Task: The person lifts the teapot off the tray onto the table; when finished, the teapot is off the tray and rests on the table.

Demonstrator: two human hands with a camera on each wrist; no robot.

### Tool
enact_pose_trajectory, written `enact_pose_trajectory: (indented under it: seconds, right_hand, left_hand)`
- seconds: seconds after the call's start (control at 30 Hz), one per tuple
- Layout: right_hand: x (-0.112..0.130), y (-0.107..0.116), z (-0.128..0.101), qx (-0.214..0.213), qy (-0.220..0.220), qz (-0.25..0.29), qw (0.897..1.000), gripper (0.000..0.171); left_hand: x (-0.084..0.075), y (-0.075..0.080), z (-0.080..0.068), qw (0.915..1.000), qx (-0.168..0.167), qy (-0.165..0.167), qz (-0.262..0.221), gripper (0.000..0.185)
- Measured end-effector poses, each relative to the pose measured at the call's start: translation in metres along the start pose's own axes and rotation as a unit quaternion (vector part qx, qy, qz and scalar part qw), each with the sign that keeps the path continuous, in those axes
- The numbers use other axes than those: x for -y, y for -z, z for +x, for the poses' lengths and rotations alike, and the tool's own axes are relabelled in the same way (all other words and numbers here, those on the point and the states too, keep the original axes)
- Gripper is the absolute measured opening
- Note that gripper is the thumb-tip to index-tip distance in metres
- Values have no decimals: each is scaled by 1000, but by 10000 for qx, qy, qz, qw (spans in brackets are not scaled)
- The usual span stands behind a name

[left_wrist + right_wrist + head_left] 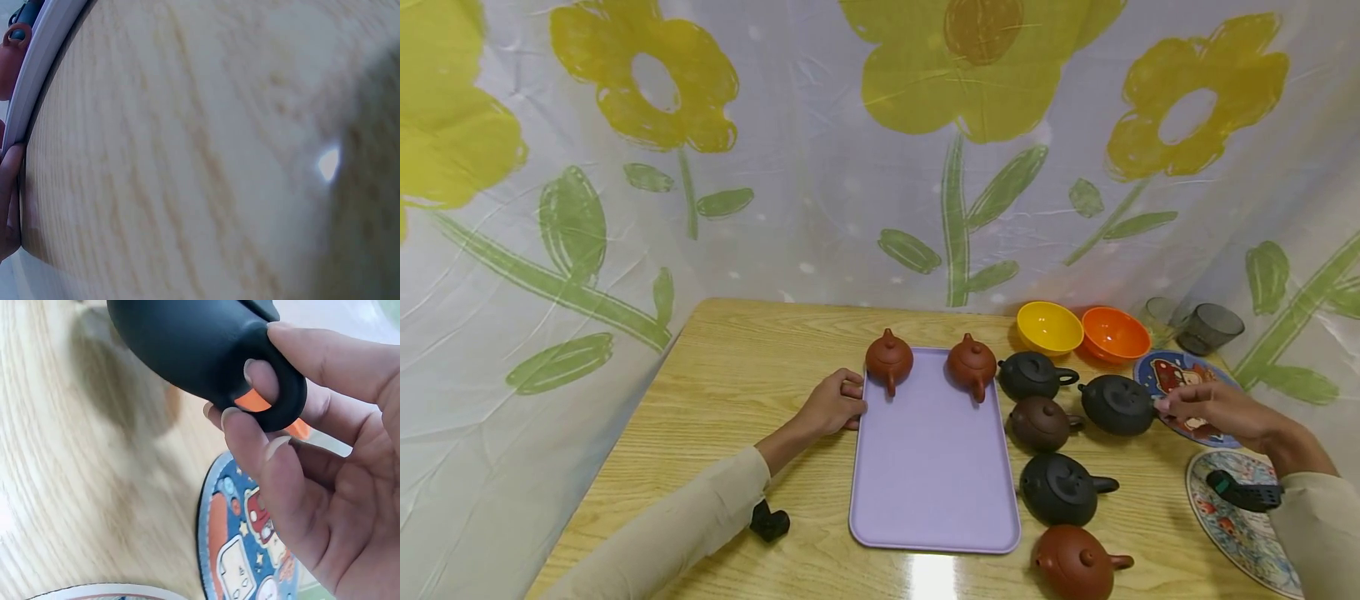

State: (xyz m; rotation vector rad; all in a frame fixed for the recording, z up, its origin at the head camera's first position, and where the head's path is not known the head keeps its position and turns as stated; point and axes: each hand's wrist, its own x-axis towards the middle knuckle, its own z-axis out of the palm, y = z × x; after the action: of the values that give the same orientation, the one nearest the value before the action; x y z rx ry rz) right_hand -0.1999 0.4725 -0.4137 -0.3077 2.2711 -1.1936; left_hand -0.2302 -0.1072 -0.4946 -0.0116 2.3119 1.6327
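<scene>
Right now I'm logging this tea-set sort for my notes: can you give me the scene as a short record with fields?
Left hand: rests against the left rim of the lilac rectangular plastic tray
Right hand: grip on the loop handle of a black clay teapot
On tray: two red-brown clay teapots
Beside tray: four more teapots
Table: light wooden table

The left hand point(835, 404) is laid knuckles-up on the surface point(752, 367), its fingers curled against the edge of the lavender tray point(932, 467); its forearm, in a pale sleeve, is stretched in from the lower left; the right hand point(1213, 408) is reached in from the right, sleeve likewise pale; a finger point(265, 381) is hooked through the loop handle of the black teapot point(1116, 404), and the thumb is pressed over the top of that handle.
</scene>
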Motion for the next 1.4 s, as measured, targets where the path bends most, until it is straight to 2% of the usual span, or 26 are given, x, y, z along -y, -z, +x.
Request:
enact_pose_trajectory:
  seconds: [0.4, 0.57, 0.93, 1.4]
  right_hand:
    - [-9, -7, 16, -155, -564, -177, 9981, 35]
    - [-11, -7, 23, -153, -442, 28, 9989, 31]
    - [-15, -12, 28, -498, -378, 454, 9970, 29]
    - [-24, -19, 36, -753, -572, 621, 9936, 36]
  left_hand:
    - [-1, -1, 1, 10000, -27, 26, 21, 42]
    - [-1, -1, 0, 10000, -22, 26, -11, 42]
    - [-2, -1, 1, 10000, -29, 33, -1, 42]
    - [0, 1, -1, 10000, -16, -38, -71, 43]
